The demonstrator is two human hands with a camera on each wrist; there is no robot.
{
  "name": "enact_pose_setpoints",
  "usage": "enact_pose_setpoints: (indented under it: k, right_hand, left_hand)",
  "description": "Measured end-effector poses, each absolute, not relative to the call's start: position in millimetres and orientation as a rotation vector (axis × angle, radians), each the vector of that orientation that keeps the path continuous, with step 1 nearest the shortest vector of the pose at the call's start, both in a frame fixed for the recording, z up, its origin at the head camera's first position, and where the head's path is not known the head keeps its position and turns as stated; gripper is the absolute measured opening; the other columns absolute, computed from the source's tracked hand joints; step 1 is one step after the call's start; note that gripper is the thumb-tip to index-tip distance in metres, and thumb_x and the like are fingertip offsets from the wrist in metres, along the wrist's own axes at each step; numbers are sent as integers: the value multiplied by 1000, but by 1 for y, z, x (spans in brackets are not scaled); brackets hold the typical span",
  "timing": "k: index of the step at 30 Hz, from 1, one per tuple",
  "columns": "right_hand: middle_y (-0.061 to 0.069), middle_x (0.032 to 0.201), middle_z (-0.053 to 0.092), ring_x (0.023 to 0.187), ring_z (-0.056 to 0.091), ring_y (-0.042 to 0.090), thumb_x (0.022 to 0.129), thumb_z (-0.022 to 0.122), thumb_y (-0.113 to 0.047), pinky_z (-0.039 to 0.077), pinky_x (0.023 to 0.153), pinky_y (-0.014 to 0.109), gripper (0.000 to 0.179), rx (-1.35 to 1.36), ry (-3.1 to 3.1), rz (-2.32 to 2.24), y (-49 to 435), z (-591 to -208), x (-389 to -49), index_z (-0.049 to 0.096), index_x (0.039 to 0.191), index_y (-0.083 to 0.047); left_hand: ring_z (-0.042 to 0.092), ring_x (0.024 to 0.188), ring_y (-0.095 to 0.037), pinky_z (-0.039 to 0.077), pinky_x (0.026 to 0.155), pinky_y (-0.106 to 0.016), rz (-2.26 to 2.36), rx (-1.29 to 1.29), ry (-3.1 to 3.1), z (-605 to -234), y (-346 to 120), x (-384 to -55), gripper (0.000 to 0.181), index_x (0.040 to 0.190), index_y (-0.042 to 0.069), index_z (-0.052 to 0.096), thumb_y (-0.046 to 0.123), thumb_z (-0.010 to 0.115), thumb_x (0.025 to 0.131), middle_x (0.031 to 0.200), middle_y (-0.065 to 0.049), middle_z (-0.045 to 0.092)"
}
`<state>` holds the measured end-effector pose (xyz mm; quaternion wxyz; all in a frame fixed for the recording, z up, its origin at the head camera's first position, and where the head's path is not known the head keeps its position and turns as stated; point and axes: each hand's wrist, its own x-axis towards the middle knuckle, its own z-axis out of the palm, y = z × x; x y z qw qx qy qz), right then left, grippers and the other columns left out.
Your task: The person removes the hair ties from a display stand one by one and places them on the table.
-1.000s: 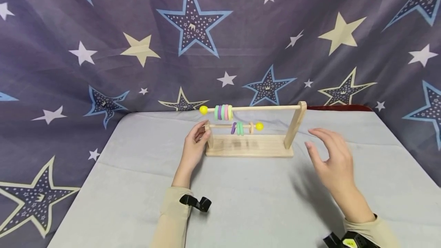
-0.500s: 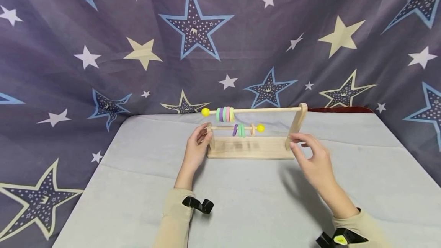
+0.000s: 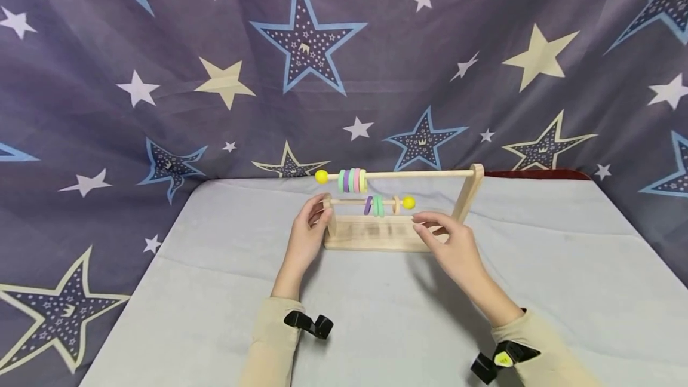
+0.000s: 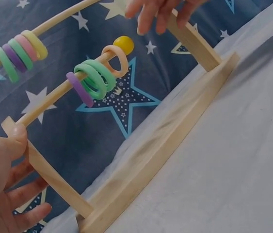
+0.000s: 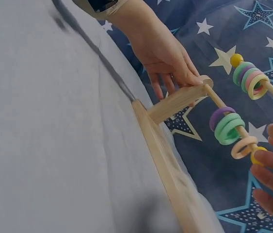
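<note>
A wooden stand (image 3: 376, 235) has a short left post (image 4: 54, 179) and a taller right post (image 3: 469, 196), each bearing a sideways rod. My left hand (image 3: 307, 229) grips the top of the short post, thumb on the near side. Purple, green and peach rings (image 4: 95, 80) hang on the lower rod (image 4: 46, 103), which ends in a yellow ball (image 3: 409, 202). My right hand (image 3: 450, 243) is just right of that ball, fingers loosely bent, nothing held. Green, purple, pink and yellow rings (image 3: 352, 181) sit near the left end of the upper rod (image 3: 419, 174).
The stand's base rests on a table with a pale grey cloth (image 3: 215, 267). Behind it hangs a dark curtain with stars (image 3: 344, 64). Another yellow ball (image 3: 321, 176) caps the upper rod's left end.
My right hand has moved left from beyond the stand, past the tall post, to near the lower rod's ball, its fingers drawing closer together. My left hand keeps its grip on the short post.
</note>
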<state>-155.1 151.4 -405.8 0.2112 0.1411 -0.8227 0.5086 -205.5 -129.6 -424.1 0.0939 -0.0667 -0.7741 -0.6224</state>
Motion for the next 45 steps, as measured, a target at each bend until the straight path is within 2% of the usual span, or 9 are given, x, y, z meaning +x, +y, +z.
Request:
enact_pose_setpoints:
  k: [5, 11, 17, 23, 25, 29, 34, 38, 45]
  right_hand:
    - [11, 104, 73, 86, 65, 4, 92, 72, -16, 50, 75, 17, 22, 252, -2328, 1614, 146, -408, -163, 74, 110, -3]
    - [16, 106, 73, 85, 69, 6, 92, 72, -16, 53, 78, 17, 32, 134, -2294, 1890, 139, -413, -173, 70, 117, 3]
    - [15, 107, 73, 83, 69, 5, 91, 74, -16, 54, 73, 21, 29, 50, -2224, 1914, 130, -421, -181, 72, 114, 1]
    - [13, 103, 74, 83, 72, 23, 91, 74, -14, 57, 65, 31, 23, -1, -2149, 1904, 118, -423, -183, 75, 109, -1]
    - [12, 103, 74, 83, 72, 25, 90, 75, -16, 57, 64, 33, 22, -2, -2145, 1900, 115, -423, -185, 76, 108, -3]
    - [10, 105, 74, 81, 72, 18, 89, 76, -18, 55, 63, 30, 23, -10, -2165, 1891, 110, -423, -187, 77, 108, -4]
    - [12, 100, 75, 78, 70, 11, 88, 77, -16, 52, 58, 24, 26, -56, -2178, 1910, 105, -427, -187, 76, 110, -4]
    - [13, 99, 74, 76, 65, 5, 87, 78, -15, 49, 60, 19, 26, -53, -2174, 1910, 102, -430, -188, 75, 109, -2]
    - [11, 92, 74, 75, 62, 8, 87, 77, -14, 47, 64, 18, 21, -58, -2188, 1897, 101, -434, -184, 74, 102, 1]
  left_hand:
    - [54, 124, -34, 40, 107, -42, -1881, -235, -2273, -422, -130, -207, 45, 140, -1, 50, 14, 62, 99, 131, -23, 58]
    - [54, 124, -34, 39, 108, -42, -1877, -244, -2265, -419, -129, -209, 46, 140, -1, 50, 15, 62, 98, 129, -23, 58]
    - [55, 123, -33, 40, 107, -41, -1862, -230, -2267, -417, -127, -209, 44, 139, -1, 51, 13, 62, 99, 128, -23, 59]
    - [55, 123, -36, 40, 107, -44, -1860, -230, -2278, -416, -127, -208, 46, 140, -2, 50, 13, 62, 99, 129, -25, 58]
    - [53, 124, -38, 39, 108, -45, -1871, -244, -2265, -415, -127, -207, 47, 141, -3, 48, 13, 61, 99, 130, -27, 57]
    - [53, 125, -37, 38, 109, -45, -1890, -245, -2253, -414, -128, -207, 47, 142, -3, 47, 13, 61, 99, 131, -27, 56]
    - [55, 123, -36, 40, 107, -43, -1870, -223, -2273, -418, -130, -207, 46, 141, -1, 49, 13, 61, 99, 128, -25, 58]
    - [55, 122, -35, 41, 106, -43, -1862, -227, -2269, -420, -131, -207, 45, 140, -1, 50, 12, 61, 99, 127, -24, 59]
    - [55, 122, -36, 41, 106, -45, -1854, -235, -2280, -419, -129, -203, 43, 139, -3, 50, 9, 60, 99, 126, -25, 59]
